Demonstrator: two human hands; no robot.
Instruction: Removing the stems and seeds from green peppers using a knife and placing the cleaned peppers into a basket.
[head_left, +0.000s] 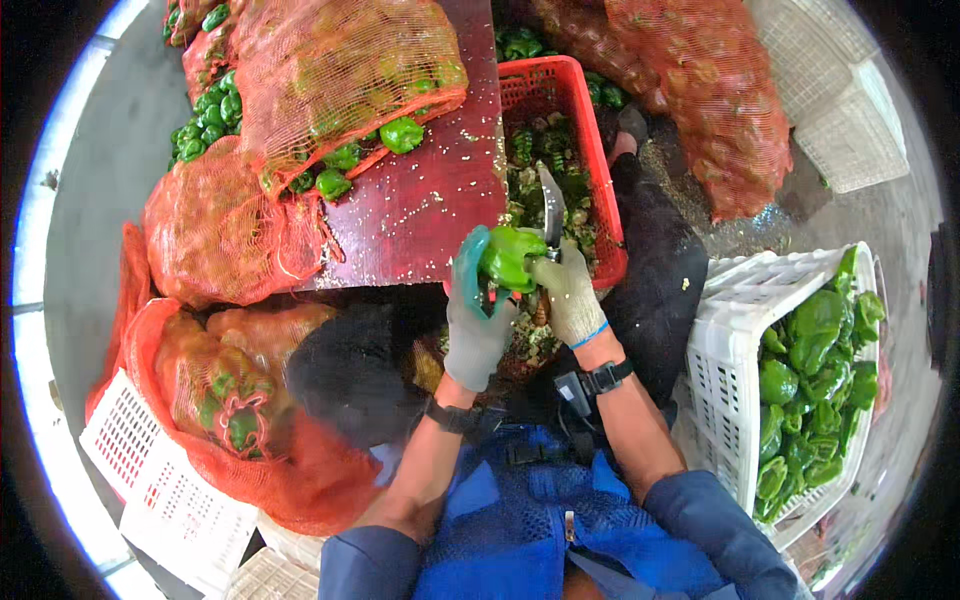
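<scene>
In my left hand [478, 320], gloved in grey with teal fingers, is a green bell pepper [508, 257]. My right hand [568, 297] wears a pale knit glove and is closed round a knife. The knife's curved blade [553, 205] points away from me, just right of the pepper, and its brown handle end shows below the fist. Whether the blade touches the pepper I cannot tell. Both hands are over the near end of a red plastic crate [612, 215], which holds pepper cores, seeds and green scraps.
A seed-strewn red table [430, 205] carries a net sack [350, 70] spilling peppers. More sacks [215, 225] crowd the left. To my right a tilted white crate [725, 335] holds green peppers [815, 335]. Another full sack [700, 90] and white crates [845, 125] stand at far right.
</scene>
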